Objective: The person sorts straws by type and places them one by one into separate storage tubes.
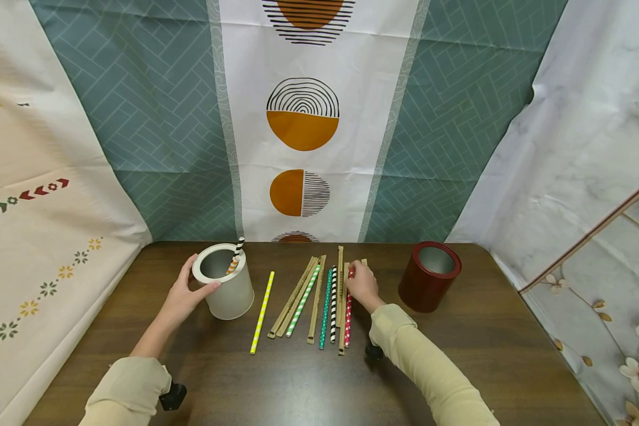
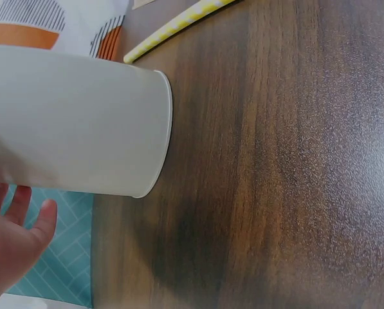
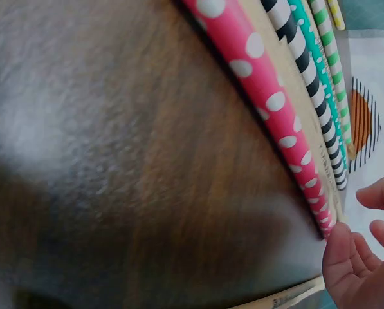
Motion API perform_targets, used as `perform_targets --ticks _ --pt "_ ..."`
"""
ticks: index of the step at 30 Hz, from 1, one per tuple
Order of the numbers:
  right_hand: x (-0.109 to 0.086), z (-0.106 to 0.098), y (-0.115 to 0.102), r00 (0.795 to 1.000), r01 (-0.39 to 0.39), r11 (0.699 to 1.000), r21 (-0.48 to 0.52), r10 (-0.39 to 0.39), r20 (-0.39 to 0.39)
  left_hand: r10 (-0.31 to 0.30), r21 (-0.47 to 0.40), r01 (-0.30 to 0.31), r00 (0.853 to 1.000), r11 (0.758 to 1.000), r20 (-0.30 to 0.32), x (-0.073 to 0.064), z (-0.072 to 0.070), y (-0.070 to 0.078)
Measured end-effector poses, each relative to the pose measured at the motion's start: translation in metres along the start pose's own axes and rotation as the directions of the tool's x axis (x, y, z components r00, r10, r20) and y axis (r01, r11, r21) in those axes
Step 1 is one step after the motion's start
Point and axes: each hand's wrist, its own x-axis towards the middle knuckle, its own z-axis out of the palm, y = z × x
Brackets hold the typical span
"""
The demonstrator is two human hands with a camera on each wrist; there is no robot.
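Note:
My left hand [image 1: 185, 294] holds the white can [image 1: 230, 300] from its left side, the thumb near the rim and the other fingers behind. A black-and-white striped straw [image 1: 238, 247] and an orange-and-white one [image 1: 233, 264] lean inside the can. My right hand [image 1: 363, 286] is at the far end of a pink polka-dot straw [image 1: 348, 322]. In the right wrist view a fingertip [image 3: 336, 248] touches or nearly touches that straw's end, with thumb and fingers spread apart. Left of it lie a black-striped straw [image 1: 333, 313], a teal dotted straw [image 1: 325, 313] and paper-wrapped straws [image 1: 341, 296].
A dark red can [image 1: 426, 284] stands on the right of the brown table [image 1: 277, 390]. Between the cans lie a yellow straw [image 1: 262, 313], a green-striped straw [image 1: 302, 302] and more wrapped straws [image 1: 316, 307]. Patterned cloth [image 1: 319, 207] hangs behind the table.

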Motion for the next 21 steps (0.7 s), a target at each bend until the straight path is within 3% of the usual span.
perform_targets --ticks 14,21 --pt "-0.002 0.005 0.013 0.996 -0.069 0.998 -0.008 0.070 0.059 0.005 0.001 -0.005 1.000 1.000 0.000 0.001 0.000 -0.001" --pt "-0.003 0.005 0.015 0.989 -0.113 0.987 0.110 0.102 0.105 0.004 0.005 -0.004 1.000 1.000 -0.005 0.001 0.000 -0.002"
